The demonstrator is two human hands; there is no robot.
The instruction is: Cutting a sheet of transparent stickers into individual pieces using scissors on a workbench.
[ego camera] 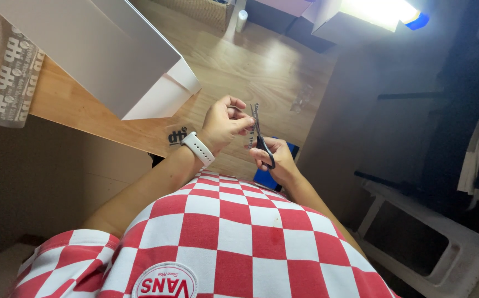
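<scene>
Right hand [275, 157] grips black scissors [261, 140], blades open; left hand [224, 122] pinches clear tape strip [255, 118] at 12 o'clock. Best keep strip taut, cut square.

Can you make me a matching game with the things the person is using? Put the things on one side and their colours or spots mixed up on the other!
Things:
1. scissors
2. wristband
3. box
4. strip of tape

Colour or place:
A. white, around the left wrist
B. big and white, on the wooden surface
C. black handles, in the right hand
D. clear, pinched by the left hand

Pairs: 1-C, 2-A, 3-B, 4-D
</scene>
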